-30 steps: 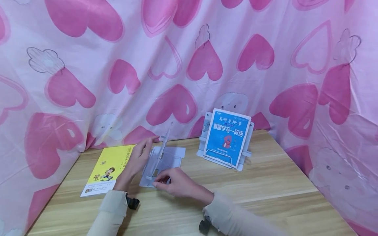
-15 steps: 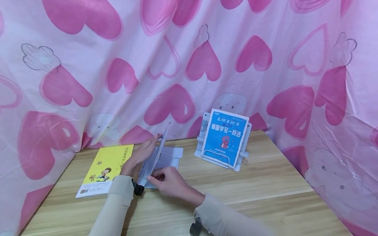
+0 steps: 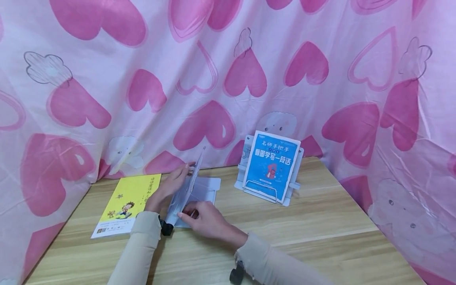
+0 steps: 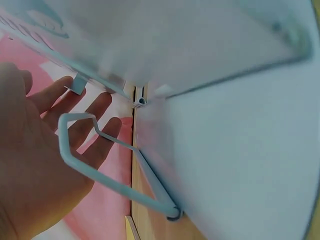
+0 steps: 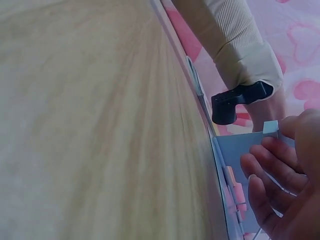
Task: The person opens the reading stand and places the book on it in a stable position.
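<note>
A pale blue metal book stand (image 3: 206,192) lies on the table, its upper panel (image 3: 192,180) raised steeply from the base. My left hand (image 3: 170,186) is at the panel's far left side. In the left wrist view its fingers (image 4: 80,117) are spread and loosely bent, with fingertips touching a small side tab (image 4: 76,84). A wire page holder (image 4: 120,187) juts out in front of that palm. At the near edge my right hand (image 3: 206,219) pinches another small tab (image 5: 270,129) between thumb and index finger, the other fingers curled loosely.
A yellow book (image 3: 132,202) lies flat to the left, partly behind the left forearm. A second book stand (image 3: 240,178) at the back right bears a blue book (image 3: 272,166) upright. Behind the wooden table (image 3: 303,233) hangs a pink heart-patterned curtain (image 3: 249,114).
My left wrist has come in closer to the stand. The right hand has shifted slightly from the base's corner to the panel's near edge. Little differs over the last half second.
</note>
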Action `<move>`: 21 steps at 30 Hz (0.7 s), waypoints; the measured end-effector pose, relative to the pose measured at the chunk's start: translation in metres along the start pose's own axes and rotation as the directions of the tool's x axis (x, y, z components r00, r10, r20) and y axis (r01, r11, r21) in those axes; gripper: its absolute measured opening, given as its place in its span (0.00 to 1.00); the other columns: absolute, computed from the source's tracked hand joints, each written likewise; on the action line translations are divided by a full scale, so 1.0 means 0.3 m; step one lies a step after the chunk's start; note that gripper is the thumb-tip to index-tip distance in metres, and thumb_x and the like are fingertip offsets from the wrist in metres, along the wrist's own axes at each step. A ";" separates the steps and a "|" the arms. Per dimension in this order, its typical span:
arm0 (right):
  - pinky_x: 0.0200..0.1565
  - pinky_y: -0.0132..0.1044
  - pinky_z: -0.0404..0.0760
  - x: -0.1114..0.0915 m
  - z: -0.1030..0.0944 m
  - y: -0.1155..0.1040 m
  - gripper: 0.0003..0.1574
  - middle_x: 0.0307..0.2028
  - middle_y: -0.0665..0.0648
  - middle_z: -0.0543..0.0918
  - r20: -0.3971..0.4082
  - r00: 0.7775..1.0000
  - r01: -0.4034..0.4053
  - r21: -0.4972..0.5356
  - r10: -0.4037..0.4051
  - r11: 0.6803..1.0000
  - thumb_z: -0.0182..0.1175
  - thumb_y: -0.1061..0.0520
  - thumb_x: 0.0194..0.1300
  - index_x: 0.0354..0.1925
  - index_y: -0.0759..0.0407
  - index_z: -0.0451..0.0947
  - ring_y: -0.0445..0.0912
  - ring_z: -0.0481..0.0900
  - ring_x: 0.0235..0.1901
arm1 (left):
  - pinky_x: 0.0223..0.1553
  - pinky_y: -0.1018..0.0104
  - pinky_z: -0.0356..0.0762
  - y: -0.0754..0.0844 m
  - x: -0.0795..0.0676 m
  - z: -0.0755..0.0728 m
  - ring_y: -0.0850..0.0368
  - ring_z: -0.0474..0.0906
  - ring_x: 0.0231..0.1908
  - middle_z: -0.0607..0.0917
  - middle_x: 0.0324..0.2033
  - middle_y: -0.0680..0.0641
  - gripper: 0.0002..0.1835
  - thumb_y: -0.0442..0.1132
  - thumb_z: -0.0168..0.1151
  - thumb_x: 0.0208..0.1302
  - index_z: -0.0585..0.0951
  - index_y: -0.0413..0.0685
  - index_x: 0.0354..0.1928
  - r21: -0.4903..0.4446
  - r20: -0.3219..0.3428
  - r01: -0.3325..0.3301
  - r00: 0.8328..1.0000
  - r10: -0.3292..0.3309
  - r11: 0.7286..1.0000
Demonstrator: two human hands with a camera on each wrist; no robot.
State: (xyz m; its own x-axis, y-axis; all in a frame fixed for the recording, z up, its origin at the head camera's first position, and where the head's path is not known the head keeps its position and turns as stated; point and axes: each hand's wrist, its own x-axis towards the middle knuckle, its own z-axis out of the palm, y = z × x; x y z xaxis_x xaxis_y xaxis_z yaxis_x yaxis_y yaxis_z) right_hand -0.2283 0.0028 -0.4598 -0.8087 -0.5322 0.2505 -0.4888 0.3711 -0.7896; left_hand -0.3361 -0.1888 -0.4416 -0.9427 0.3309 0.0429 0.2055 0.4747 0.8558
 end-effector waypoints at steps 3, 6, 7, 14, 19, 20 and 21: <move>0.35 0.23 0.82 -0.004 -0.003 -0.004 0.19 0.32 0.38 0.87 0.015 1.000 -0.001 -0.033 0.002 0.999 0.63 0.41 0.80 0.42 0.50 0.92 0.30 0.81 0.31 | 0.76 0.27 0.65 -0.007 -0.006 -0.003 0.39 0.70 0.75 0.70 0.80 0.49 0.32 0.62 0.39 0.88 0.61 0.64 0.86 0.028 -0.020 0.001 1.000 -0.001 1.000; 0.35 0.23 0.82 -0.009 -0.009 -0.003 0.17 0.32 0.37 0.87 0.025 1.000 -0.004 -0.047 0.005 0.999 0.63 0.41 0.80 0.42 0.48 0.91 0.29 0.80 0.32 | 0.75 0.28 0.67 -0.013 -0.009 -0.006 0.37 0.73 0.75 0.70 0.80 0.46 0.30 0.55 0.42 0.89 0.62 0.60 0.85 0.052 -0.038 -0.018 0.999 0.020 0.998; 0.35 0.24 0.82 -0.011 -0.012 -0.002 0.17 0.32 0.37 0.87 0.029 1.000 -0.002 -0.051 0.004 0.999 0.63 0.41 0.80 0.42 0.48 0.91 0.29 0.80 0.32 | 0.75 0.29 0.69 -0.014 -0.009 -0.007 0.37 0.74 0.74 0.70 0.80 0.45 0.29 0.53 0.42 0.89 0.62 0.59 0.85 0.066 -0.042 -0.025 0.999 0.028 0.998; 0.34 0.24 0.81 -0.022 -0.037 0.003 0.16 0.32 0.35 0.86 0.060 0.998 -0.010 -0.082 0.015 0.997 0.64 0.40 0.79 0.45 0.46 0.91 0.29 0.78 0.31 | 0.70 0.32 0.76 -0.025 -0.017 -0.013 0.33 0.74 0.72 0.74 0.76 0.38 0.28 0.43 0.48 0.88 0.65 0.52 0.84 0.106 -0.090 -0.039 0.995 0.049 0.994; 0.35 0.24 0.80 -0.027 -0.052 -0.002 0.16 0.35 0.35 0.88 0.076 0.997 0.006 -0.133 0.004 0.991 0.64 0.40 0.79 0.49 0.46 0.91 0.30 0.77 0.32 | 0.72 0.32 0.74 -0.043 -0.021 -0.013 0.33 0.73 0.73 0.75 0.76 0.38 0.28 0.41 0.50 0.87 0.66 0.51 0.83 0.095 -0.120 -0.061 0.990 0.072 0.994; 0.35 0.24 0.80 -0.028 -0.055 -0.002 0.17 0.36 0.35 0.88 0.079 0.997 0.006 -0.137 0.005 0.990 0.64 0.39 0.79 0.50 0.46 0.91 0.30 0.78 0.32 | 0.73 0.32 0.74 -0.046 -0.021 -0.012 0.34 0.73 0.73 0.75 0.76 0.38 0.27 0.41 0.51 0.87 0.67 0.50 0.83 0.089 -0.125 -0.070 0.989 0.081 0.994; 0.36 0.24 0.80 -0.031 -0.059 -0.001 0.17 0.37 0.35 0.88 0.082 0.997 0.002 -0.139 0.009 0.990 0.65 0.39 0.79 0.52 0.45 0.91 0.30 0.78 0.32 | 0.74 0.32 0.73 -0.050 -0.022 -0.010 0.34 0.73 0.73 0.75 0.75 0.38 0.27 0.42 0.51 0.87 0.67 0.49 0.82 0.087 -0.128 -0.081 0.987 0.092 0.993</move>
State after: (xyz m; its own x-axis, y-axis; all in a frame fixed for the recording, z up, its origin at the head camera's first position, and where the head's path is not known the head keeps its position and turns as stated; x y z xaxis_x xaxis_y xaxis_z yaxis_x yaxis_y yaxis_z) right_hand -0.2265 0.0211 -0.4519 -0.7836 -0.5895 0.1962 -0.5314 0.4722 -0.7034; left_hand -0.3337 -0.2005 -0.4531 -0.9458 0.2655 0.1871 0.3032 0.5153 0.8016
